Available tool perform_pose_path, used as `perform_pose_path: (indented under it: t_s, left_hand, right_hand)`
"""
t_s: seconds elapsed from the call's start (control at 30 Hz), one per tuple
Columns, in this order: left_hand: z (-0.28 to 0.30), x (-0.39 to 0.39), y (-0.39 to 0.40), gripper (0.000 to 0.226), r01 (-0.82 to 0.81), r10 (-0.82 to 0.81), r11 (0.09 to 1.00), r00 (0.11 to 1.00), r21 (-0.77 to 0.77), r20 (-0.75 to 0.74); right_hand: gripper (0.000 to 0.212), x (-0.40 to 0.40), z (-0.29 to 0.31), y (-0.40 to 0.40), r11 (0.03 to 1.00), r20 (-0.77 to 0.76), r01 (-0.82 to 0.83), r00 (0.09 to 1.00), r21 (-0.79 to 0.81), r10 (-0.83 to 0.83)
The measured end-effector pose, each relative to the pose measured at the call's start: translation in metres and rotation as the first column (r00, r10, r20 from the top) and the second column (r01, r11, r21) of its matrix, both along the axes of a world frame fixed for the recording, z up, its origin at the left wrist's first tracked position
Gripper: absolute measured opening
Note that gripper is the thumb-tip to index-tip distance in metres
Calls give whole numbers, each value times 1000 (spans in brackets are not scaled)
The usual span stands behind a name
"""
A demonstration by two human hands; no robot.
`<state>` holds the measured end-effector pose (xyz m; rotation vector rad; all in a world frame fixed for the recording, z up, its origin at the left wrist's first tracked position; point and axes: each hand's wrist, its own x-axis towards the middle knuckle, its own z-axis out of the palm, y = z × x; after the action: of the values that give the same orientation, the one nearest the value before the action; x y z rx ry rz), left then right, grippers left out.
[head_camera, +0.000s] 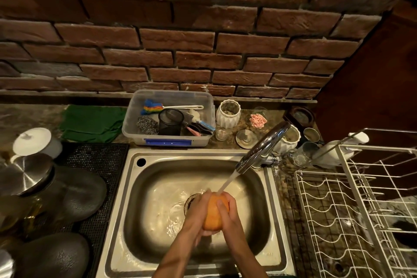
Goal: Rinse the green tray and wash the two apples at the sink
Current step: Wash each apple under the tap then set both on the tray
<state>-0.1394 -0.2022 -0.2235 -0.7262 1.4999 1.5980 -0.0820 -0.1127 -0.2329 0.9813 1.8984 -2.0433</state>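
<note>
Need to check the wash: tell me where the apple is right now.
In the head view the apple is low centre, cupped between the left hand and right hand over the sink drain, under the tap stream.

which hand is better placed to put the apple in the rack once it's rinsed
Right, probably. The rack stands on the right of the sink, on the side of the right hand. The left hand would have to cross over. Both now hold the apple under the running tap.

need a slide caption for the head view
Both hands, left and right, hold an apple under the running faucet over the steel sink.
</note>
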Motion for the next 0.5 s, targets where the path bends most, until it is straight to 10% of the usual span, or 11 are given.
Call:
perform_pose_path:
  t_s: [0.23, 0.5]
  left_hand:
    - [-12, 10, -5, 15, 167, -250, 961, 863, -220, -439]
    - [-19, 21, -6, 13, 175, -251, 965, 826, -194, -505]
  right_hand:
    - [38, -19, 7, 5, 942, 230, 231, 957, -244, -175]
    - [40, -26, 17, 17, 946, 452, 99, 891, -310, 54]
